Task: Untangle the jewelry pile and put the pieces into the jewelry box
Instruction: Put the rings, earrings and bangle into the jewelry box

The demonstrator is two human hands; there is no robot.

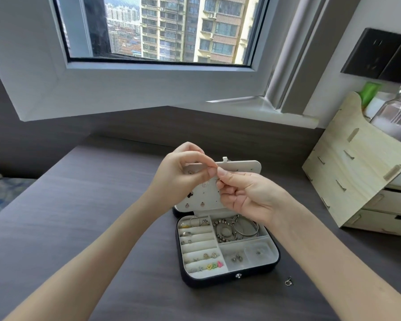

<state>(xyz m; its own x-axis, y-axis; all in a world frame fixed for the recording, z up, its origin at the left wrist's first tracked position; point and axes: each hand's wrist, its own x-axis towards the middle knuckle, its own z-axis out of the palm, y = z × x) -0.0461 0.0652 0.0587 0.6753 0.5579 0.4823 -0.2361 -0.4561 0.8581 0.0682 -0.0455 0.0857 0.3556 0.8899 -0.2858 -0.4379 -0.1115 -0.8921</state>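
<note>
Silver tiny piece (pixel 218 180), too small to identify, is sitting between both grips: left hand (pixel 183 174) and right hand (pixel 248 198) are each pinching it just above the lid panel (pixel 241 167) of the open jewelry box (pixel 188 278). I'm judging the risk as a slip, with the piece dropping into already filled compartments or bouncing off the bench (pixel 102 205). I'm also risking overlooking the loose earring (pixel 288 281) lying near the box.

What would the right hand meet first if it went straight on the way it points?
Probably the left hand: the right hand points at it, both apparently pinching one tiny silver piece above the open black jewelry box. Depth is unclear.
</note>
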